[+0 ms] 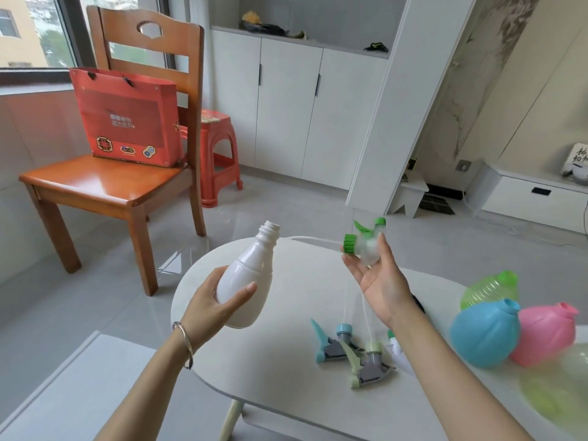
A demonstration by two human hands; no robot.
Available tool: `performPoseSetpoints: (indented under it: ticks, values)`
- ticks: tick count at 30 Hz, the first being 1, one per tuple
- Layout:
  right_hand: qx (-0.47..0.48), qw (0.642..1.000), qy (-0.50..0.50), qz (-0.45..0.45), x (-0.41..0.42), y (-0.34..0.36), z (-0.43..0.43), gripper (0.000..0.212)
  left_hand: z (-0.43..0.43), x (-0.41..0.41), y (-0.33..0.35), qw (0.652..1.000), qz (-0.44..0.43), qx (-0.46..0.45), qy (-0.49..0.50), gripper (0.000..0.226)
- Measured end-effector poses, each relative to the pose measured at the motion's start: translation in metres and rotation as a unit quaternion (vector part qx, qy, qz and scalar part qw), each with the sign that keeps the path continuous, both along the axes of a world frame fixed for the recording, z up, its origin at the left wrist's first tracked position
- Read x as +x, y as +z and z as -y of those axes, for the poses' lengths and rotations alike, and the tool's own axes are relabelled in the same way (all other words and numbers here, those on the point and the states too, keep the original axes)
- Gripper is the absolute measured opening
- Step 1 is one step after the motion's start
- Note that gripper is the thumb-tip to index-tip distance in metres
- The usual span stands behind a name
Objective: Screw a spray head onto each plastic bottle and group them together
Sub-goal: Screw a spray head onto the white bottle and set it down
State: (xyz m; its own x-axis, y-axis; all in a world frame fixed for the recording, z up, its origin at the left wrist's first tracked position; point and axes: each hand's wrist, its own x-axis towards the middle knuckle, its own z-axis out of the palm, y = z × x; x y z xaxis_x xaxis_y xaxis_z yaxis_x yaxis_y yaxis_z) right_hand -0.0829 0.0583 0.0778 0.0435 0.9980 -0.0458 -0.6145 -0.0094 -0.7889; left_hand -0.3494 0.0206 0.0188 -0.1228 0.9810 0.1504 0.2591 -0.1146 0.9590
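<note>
My left hand (213, 300) grips a white plastic bottle (251, 275) by its body, tilted, with its open threaded neck pointing up and right. My right hand (378, 275) holds a white spray head with a green collar and green trigger (366, 241) at the fingertips, a little right of the bottle's neck; its thin clear tube runs left toward the neck. On the white table (286, 361) lie a blue spray head (331, 343) and a pale green spray head (366, 366). At the right lie a blue bottle (483, 332), a pink bottle (547, 332) and a green bottle (490, 288).
Another pale green bottle (560, 389) lies blurred at the table's right edge. A wooden chair (105, 183) with a red gift bag (127, 119) stands to the left, a red plastic stool (219, 154) behind it. White cabinets (292, 106) line the far wall.
</note>
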Motion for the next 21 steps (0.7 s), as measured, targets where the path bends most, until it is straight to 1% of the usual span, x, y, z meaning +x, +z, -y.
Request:
performPoseSetpoints:
  ticks: [3, 8, 11, 13, 17, 19, 21]
  values:
    - [-0.006, 1.000, -0.026, -0.006, 0.017, 0.008, 0.005, 0.043, -0.001, 0.004, -0.004, 1.000, 0.001, -0.021, -0.002, 0.043]
    - [0.006, 0.999, -0.029, -0.013, 0.031, 0.017, 0.011, 0.027, -0.003, 0.008, -0.008, 0.999, -0.012, -0.032, -0.002, 0.039]
    - [0.013, 1.000, -0.022, -0.007, 0.035, 0.020, 0.013, 0.024, -0.001, 0.009, -0.006, 0.999, -0.009, -0.033, 0.001, 0.050]
    - [0.015, 1.000, -0.015, 0.002, 0.037, 0.020, 0.013, 0.023, 0.000, 0.009, -0.006, 0.999, -0.006, -0.032, 0.001, 0.052]
    - [0.011, 0.998, 0.014, 0.058, 0.040, 0.019, 0.012, 0.028, 0.001, 0.008, -0.005, 0.999, -0.010, -0.031, -0.016, 0.054]
    - [0.003, 0.994, 0.043, 0.101, 0.038, 0.020, 0.013, 0.036, 0.001, 0.008, -0.005, 0.998, -0.019, -0.033, -0.050, 0.056]
    - [0.004, 0.985, 0.070, 0.157, 0.031, 0.020, 0.016, 0.043, 0.003, 0.011, -0.005, 0.995, -0.032, -0.033, -0.092, 0.064]
